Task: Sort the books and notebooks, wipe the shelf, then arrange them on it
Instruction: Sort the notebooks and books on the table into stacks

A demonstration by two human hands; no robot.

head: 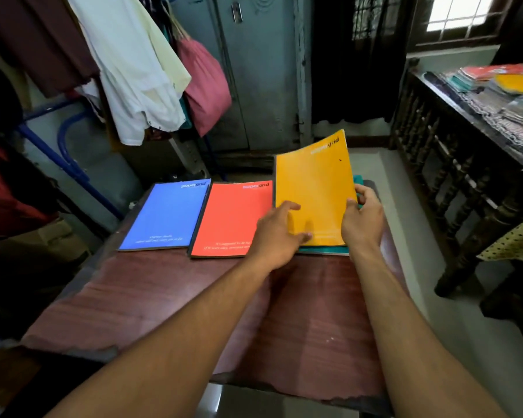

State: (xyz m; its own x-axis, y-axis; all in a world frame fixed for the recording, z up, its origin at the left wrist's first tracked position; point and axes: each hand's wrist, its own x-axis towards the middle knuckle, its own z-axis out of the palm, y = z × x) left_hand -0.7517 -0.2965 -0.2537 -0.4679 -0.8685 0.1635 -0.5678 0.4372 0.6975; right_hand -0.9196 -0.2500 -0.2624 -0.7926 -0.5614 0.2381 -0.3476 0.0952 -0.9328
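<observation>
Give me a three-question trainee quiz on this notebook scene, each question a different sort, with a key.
1. True or false: the blue notebook lies left of the red notebook.
2. What colour shows beneath the yellow notebook? A) teal B) purple C) white
3. Fill in: the right hand grips the yellow notebook's ____ edge.

Key: 1 true. 2 A, the teal notebook. 3 right; the left hand rests on its cover.

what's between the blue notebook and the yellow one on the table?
The red notebook, lying flat between the blue notebook and the yellow notebook, with its left edge against the blue one. The left hand overlaps its right edge. Head view.
</observation>
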